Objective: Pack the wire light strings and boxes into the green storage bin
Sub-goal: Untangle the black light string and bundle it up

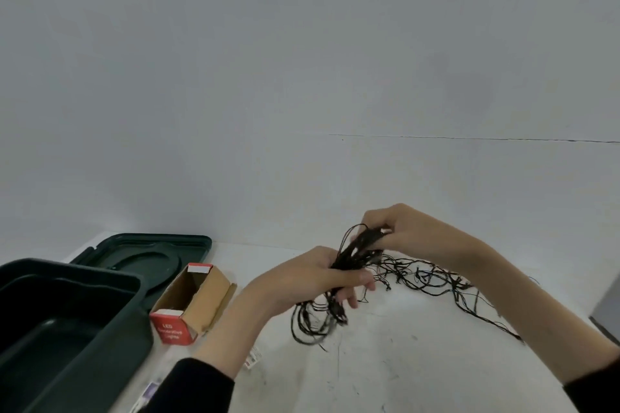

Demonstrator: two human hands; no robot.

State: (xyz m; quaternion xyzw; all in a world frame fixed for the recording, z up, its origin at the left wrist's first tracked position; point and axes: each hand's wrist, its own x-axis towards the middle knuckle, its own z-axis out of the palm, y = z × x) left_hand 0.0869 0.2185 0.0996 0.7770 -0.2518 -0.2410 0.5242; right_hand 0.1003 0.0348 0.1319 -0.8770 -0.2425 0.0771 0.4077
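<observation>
A tangle of thin black wire light string [432,278] trails across the white table to the right. My left hand [315,275] grips a gathered bundle of its loops, which hang below the fist. Just above and to the right, my right hand [409,231] pinches the top of the same bundle. The dark green storage bin [67,322] stands open at the left edge, with nothing visible inside. A red and brown cardboard LED lights box [191,302] lies open on its side next to the bin.
The bin's green lid [147,251] lies flat behind the bin and box. Small paper tags [253,357] lie on the table near my left sleeve. A grey object [607,315] sits at the right edge. A plain wall rises behind the table.
</observation>
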